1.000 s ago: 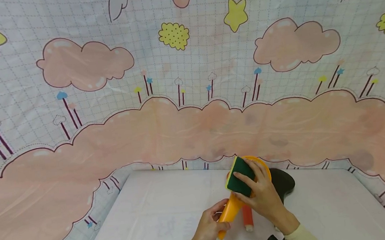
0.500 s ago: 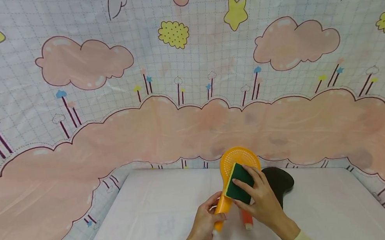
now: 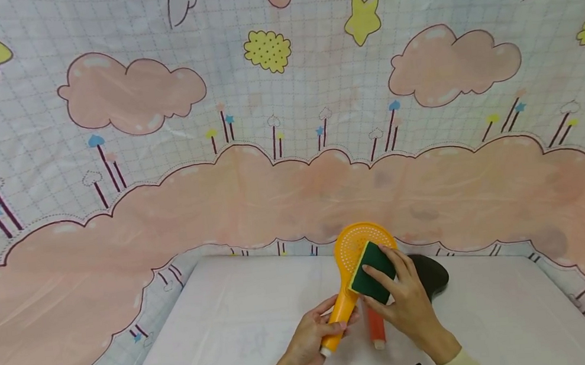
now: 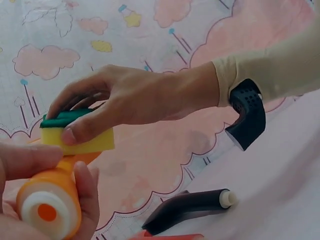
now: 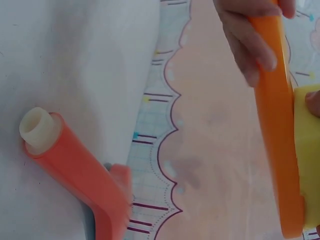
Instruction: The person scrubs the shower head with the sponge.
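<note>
My left hand (image 3: pixel 308 335) grips the handle of an orange handheld shower head (image 3: pixel 344 305), whose perforated face points up toward the head view. The white threaded end of that handle (image 4: pixel 50 215) faces the left wrist camera. In my right hand (image 3: pixel 411 307) is a green and yellow sponge (image 3: pixel 374 272), held between thumb and fingers. Its yellow side (image 5: pixel 307 155) lies against the shower head's front in the right wrist view. The sponge covers the lower right of the perforated face.
A red shower head (image 5: pixel 75 160) lies on the white table (image 3: pixel 221 321) below the hands. Beside it, to the right, is a black one (image 3: pixel 433 275), partly behind my right hand. A black device (image 4: pixel 248 115) sits on my right wrist. A cloud-patterned cloth (image 3: pixel 273 202) hangs behind the table.
The orange shower head has swung left and more upright, uncovering its perforated face. The sponge slid down from the head, then shifted slightly up and right.
</note>
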A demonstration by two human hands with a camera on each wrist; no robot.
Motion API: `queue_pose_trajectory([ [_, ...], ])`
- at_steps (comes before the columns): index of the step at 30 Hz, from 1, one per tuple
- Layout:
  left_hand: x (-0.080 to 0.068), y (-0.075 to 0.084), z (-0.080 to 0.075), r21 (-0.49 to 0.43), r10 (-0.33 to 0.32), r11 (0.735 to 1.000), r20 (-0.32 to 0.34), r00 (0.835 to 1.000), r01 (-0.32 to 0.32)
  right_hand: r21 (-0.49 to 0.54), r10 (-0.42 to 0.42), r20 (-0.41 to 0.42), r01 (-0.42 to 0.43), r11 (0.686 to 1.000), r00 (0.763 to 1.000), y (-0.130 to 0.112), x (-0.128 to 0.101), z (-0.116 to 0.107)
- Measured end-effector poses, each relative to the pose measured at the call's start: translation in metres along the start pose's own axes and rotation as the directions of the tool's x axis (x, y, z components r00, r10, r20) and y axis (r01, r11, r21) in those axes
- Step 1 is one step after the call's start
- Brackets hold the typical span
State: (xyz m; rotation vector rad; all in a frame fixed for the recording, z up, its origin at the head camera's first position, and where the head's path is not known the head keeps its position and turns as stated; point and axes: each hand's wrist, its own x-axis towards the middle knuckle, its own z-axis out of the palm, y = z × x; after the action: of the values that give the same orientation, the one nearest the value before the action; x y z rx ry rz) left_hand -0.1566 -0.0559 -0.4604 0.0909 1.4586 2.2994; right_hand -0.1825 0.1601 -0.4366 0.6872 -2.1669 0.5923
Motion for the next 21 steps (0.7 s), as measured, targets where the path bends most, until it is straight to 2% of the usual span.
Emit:
queue_pose_trajectory([
  [3,0.0024,-0.0004,0.0,-0.005,0.005,1.0,0.007,1.0,-0.004,-0.007,-0.006,-0.005,0.006,1.0,1.0,0.0022,0.0004,0.0],
  [12,0.0036,-0.001,0.0059,0.097,0.05,0.994,-0.029,0.998,-0.047,0.002,-0.007,-0.02,0.007,1.0,1.0,0.0056,0.0034,-0.0018],
  [21,0.0041,0.0006,0.0052,-0.014,0.031,0.999,0.019,0.999,-0.031,0.015,-0.025,-0.017,0.025,1.0,1.0,0.0004,0.0,0.002],
])
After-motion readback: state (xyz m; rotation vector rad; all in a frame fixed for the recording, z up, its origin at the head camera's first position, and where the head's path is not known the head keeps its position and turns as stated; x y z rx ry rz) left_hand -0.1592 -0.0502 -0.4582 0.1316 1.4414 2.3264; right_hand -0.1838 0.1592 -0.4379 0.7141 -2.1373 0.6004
